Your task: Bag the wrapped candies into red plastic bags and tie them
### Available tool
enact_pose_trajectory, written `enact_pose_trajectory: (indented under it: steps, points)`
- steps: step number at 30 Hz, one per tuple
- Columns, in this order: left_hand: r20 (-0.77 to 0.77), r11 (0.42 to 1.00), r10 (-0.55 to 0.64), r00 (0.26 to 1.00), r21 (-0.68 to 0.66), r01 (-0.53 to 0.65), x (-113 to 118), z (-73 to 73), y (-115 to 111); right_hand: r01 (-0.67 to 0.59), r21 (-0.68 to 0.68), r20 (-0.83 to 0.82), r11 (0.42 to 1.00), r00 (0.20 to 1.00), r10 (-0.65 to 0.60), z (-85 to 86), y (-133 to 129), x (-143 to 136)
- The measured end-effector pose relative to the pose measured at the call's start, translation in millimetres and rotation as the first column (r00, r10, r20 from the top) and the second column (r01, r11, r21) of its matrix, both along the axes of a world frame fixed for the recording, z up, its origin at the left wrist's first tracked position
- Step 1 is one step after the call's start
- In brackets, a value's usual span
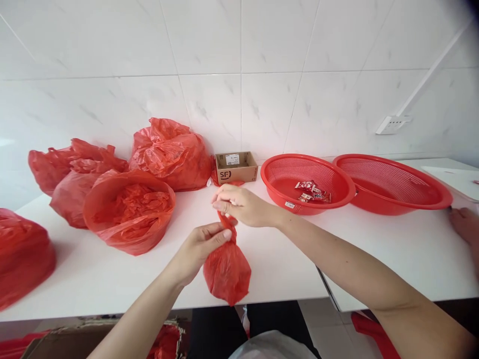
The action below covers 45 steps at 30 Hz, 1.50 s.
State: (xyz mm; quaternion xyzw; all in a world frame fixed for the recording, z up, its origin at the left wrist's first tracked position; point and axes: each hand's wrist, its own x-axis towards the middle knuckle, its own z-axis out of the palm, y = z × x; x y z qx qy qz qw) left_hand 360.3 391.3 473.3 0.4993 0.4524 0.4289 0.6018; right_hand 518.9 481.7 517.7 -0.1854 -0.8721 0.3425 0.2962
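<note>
A small red plastic bag [228,274] with a rounded, filled bottom hangs at the front edge of the white table. My left hand [204,244] is closed around its gathered neck, thumb pressed on the plastic. Just above, my right hand [239,203] pinches the twisted top of the same bag. What the bag contains is hidden by the red plastic. Behind my hands stands a small open cardboard box [239,173]. To the right, a red plastic basket [275,174] holds several small wrapped packets [312,191].
Red bags stand at left, including an open one [129,239] full of crumpled plastic and a large bulging one [172,154]. A second red basket [389,207] sits at right. Another person's hand [464,224] shows at the right edge. Below the table is a cardboard carton [71,339].
</note>
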Motion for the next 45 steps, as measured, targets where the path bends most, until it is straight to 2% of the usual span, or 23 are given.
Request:
enact_pose_trajectory:
  steps: [2, 6, 9, 13, 15, 18, 19, 21, 23, 24, 27, 30, 32, 34, 36, 39, 41, 42, 44, 45]
  points:
    - [-0.024, 0.999, -0.053, 0.998, -0.009, 0.053, 4.1, -0.9, -2.0, 0.013, -0.005, 0.019, 1.0, 1.0, -0.013, -7.4, -8.3, -4.1]
    - [-0.061, 0.996, 0.056, 0.997, 0.076, -0.052, -2.0, -6.5, -3.6, 0.15, -0.139, 0.127, 0.979, 0.983, -0.132, -25.0, -19.6, 1.9]
    - [-0.045, 0.987, 0.114, 0.992, 0.119, -0.108, -7.1, -11.2, -3.2, 0.221, -0.149, 0.148, 0.964, 0.969, -0.199, -23.1, -27.3, 11.8]
    - [-0.1, 0.964, 0.226, 0.969, 0.169, -0.207, -8.8, -9.5, -5.4, 0.265, -0.172, 0.001, 0.949, 0.963, -0.269, -14.1, -43.4, 19.7]
    - [-0.153, 0.95, 0.27, 0.95, 0.204, -0.237, -10.8, -5.7, -7.5, 0.263, -0.241, -0.021, 0.934, 0.961, -0.276, -17.1, -51.5, 21.5]
    - [-0.231, 0.938, 0.267, 0.936, 0.285, -0.197, -15.0, -1.8, -10.2, 0.223, -0.382, 0.057, 0.897, 0.974, -0.218, -29.4, -57.1, 23.8]
    - [-0.248, 0.936, 0.257, 0.934, 0.306, -0.176, -16.2, -1.8, -10.7, 0.215, -0.388, 0.082, 0.896, 0.977, -0.199, -33.3, -56.8, 24.2]
    - [-0.263, 0.929, 0.239, 0.935, 0.343, -0.141, -17.7, -3.2, -10.5, 0.239, -0.284, 0.08, 0.929, 0.971, -0.225, -38.2, -53.3, 24.0]
    - [-0.277, 0.908, 0.246, 0.929, 0.401, -0.121, -18.9, -5.6, -9.1, 0.245, -0.157, 0.004, 0.957, 0.969, -0.248, -39.8, -47.7, 22.2]
    - [-0.289, 0.898, 0.25, 0.924, 0.426, -0.11, -19.6, -6.8, -8.3, 0.22, -0.139, -0.037, 0.966, 0.973, -0.227, -40.2, -44.8, 20.8]
    - [-0.314, 0.897, 0.231, 0.921, 0.436, -0.076, -21.0, -10.0, -6.2, 0.085, -0.238, -0.109, 0.968, 0.988, -0.113, -44.1, -38.6, 15.6]
    - [-0.306, 0.888, 0.233, 0.923, 0.455, -0.073, -19.0, -14.8, -5.4, 0.06, -0.312, -0.146, 0.948, 0.983, -0.111, -54.5, -41.4, 8.7]
    - [-0.32, 0.83, 0.313, 0.894, 0.55, -0.094, -15.4, -19.4, -5.2, 0.096, -0.328, -0.17, 0.94, 0.973, -0.159, -62.2, -49.0, 3.0]
    - [-0.344, 0.738, 0.426, 0.837, 0.667, -0.102, -11.2, -24.7, -4.7, 0.158, -0.333, -0.188, 0.93, 0.955, -0.23, -67.5, -57.6, -2.2]
    - [-0.336, 0.633, 0.521, 0.784, 0.768, -0.092, -8.0, -29.8, -3.9, 0.176, -0.395, -0.219, 0.902, 0.935, -0.279, -68.8, -62.8, -4.8]
    - [-0.295, 0.524, 0.578, 0.761, 0.849, -0.068, -7.0, -34.0, -2.8, 0.048, -0.597, -0.265, 0.8, 0.93, -0.254, -63.6, -59.8, -1.5]
    - [-0.285, 0.492, 0.581, 0.762, 0.869, -0.05, -9.3, -32.2, -2.6, -0.041, -0.683, -0.249, 0.729, 0.952, -0.18, -57.8, -53.5, 3.7]
    - [-0.292, 0.484, 0.582, 0.759, 0.874, -0.035, -11.2, -29.8, -2.8, -0.062, -0.699, -0.228, 0.712, 0.963, -0.14, -55.0, -50.5, 6.3]
    - [-0.342, 0.482, 0.585, 0.735, 0.876, 0.024, -16.3, -22.6, -3.5, -0.047, -0.692, -0.17, 0.72, 0.98, -0.1, -49.8, -46.8, 10.0]
    - [-0.384, 0.491, 0.58, 0.719, 0.869, 0.067, -19.4, -18.4, -3.9, -0.013, -0.663, -0.135, 0.749, 0.986, -0.102, -47.3, -46.2, 10.8]
